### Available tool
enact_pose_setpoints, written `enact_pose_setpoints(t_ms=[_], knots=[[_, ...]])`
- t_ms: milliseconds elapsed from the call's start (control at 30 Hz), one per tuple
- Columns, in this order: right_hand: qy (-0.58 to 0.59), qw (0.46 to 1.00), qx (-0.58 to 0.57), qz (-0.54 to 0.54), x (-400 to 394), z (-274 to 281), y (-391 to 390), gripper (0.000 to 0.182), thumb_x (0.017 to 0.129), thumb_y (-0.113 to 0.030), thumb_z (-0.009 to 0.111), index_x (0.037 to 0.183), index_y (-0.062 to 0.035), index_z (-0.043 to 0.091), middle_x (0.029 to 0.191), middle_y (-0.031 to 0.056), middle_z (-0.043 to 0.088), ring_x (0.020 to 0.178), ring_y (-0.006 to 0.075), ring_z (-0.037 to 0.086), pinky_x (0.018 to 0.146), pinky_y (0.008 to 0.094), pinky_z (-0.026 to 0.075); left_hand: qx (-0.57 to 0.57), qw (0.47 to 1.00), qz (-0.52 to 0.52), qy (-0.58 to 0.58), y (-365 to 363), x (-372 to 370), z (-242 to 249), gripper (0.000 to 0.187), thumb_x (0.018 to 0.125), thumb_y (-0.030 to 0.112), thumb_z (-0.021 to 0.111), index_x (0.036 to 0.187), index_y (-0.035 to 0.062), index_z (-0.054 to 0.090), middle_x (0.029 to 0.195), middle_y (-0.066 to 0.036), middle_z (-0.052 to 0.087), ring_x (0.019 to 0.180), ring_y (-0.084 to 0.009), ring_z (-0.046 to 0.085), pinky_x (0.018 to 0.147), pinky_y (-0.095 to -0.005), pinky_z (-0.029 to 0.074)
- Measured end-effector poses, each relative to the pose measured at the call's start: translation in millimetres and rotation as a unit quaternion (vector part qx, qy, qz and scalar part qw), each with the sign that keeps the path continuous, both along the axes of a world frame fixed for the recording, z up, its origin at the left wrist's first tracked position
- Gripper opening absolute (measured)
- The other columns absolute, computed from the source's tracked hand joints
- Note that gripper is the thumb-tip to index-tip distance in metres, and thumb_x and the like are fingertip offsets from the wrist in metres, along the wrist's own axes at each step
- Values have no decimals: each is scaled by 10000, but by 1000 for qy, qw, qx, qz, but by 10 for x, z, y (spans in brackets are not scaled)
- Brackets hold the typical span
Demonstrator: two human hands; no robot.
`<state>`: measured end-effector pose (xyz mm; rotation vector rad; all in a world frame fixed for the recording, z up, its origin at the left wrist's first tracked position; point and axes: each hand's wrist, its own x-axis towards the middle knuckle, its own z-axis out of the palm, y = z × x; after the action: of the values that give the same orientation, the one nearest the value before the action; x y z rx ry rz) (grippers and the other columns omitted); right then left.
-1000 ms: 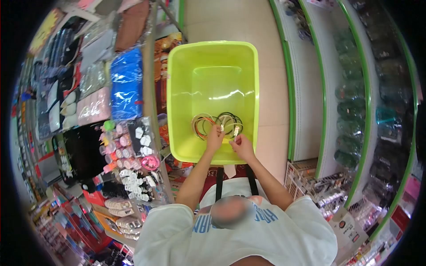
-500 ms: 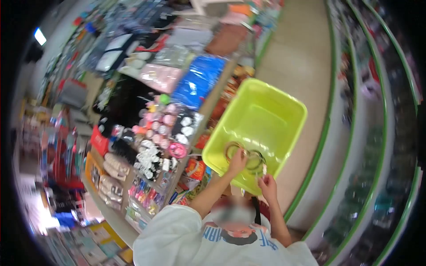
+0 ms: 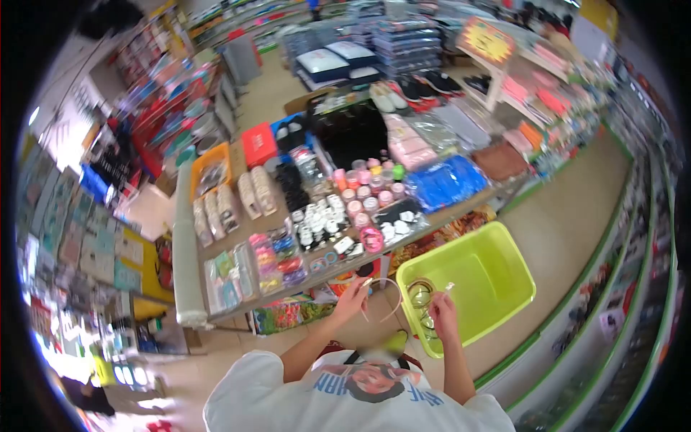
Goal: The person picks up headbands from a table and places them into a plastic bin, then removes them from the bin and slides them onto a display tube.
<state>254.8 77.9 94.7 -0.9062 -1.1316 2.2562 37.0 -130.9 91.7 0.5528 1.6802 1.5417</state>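
My left hand (image 3: 351,299) is closed on a thin, pale pink headband (image 3: 392,311), held to the left of the yellow-green plastic tub (image 3: 497,288). The headband curves out to the right of the fingers. Over the tub's left part, my right hand (image 3: 443,312) is closed in a pinch, with a small white piece (image 3: 450,286) sticking up from the fingertips; its kind is too small to make out. Several thin hoop-shaped headbands (image 3: 419,291) lie inside the tub at its left end, partly behind my right hand.
A display table (image 3: 237,306) on the left carries packaged goods, among them a blue plastic-wrapped packet (image 3: 446,181), pink-lidded jars (image 3: 363,205) and a red box (image 3: 259,145). Green-edged shelves (image 3: 576,324) run along the right. Tiled floor (image 3: 565,209) stretches beyond the tub.
My left hand has come out of the tub, bringing the pale headband to its left side. My right hand stays over the tub. The view has swung left, showing more of the table.
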Motion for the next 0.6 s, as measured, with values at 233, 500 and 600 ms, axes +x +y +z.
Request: enact_pose_setpoints(t_ms=[233,500,600], knots=[[-15,948,112,298,-1193,86,-1646,193,942,-201,647,1052,-42,645,741,-33,564,641,55,506,590,215,410,54,990,127,-31,-1838,82,149,366,1041,211,459,1378,67,466,791,22,484,625,-59,483,576,-231,455],[-31,857,279,433,-1939,212,-3762,205,906,-194,701,995,-20,639,702,-14,601,607,48,550,549,214,416,94,934,336,-75,-3879,-7,326,275,1033,186,483,1273,60,525,782,14,518,689,-74,524,631,-244,481],[-29,839,291,460,-2130,130,-4234,206,914,-212,696,985,-28,634,702,-14,604,602,49,550,544,223,424,108,911,392,-74,-4443,-34,198,184,1023,176,508,1158,55,545,833,-13,587,738,-98,570,727,-288,529]])
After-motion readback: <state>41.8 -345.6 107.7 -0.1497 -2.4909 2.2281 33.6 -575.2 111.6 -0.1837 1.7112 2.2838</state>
